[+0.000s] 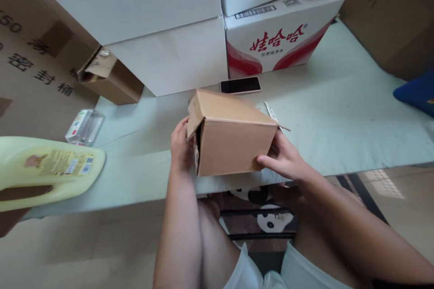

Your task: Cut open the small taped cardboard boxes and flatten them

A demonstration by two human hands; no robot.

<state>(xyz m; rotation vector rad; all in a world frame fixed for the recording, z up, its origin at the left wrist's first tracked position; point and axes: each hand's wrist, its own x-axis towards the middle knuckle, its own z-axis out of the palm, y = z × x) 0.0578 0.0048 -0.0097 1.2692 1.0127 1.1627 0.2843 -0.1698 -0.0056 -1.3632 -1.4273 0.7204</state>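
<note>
A small brown cardboard box (pixel 237 146) is held between my two hands at the front edge of the table, slightly tilted. At its left end, where a flap stands out over a dark gap, my left hand (pixel 181 146) grips the side, its fingers partly hidden. My right hand (pixel 283 156) clasps the right end, thumb on the near face and fingers behind. Another flap sticks out at the upper right corner. Just behind the box lie a phone (pixel 241 85) with a dark screen and a thin white-and-grey item (pixel 270 110), partly covered.
White cartons (pixel 176 54) and a red-and-white carton (pixel 271 49) stand along the back. On the left are a small brown box (pixel 117 79), a clear plastic pack (pixel 84 127) and a yellow jug (pixel 50 171). A blue object (pixel 417 92) sits at the right edge.
</note>
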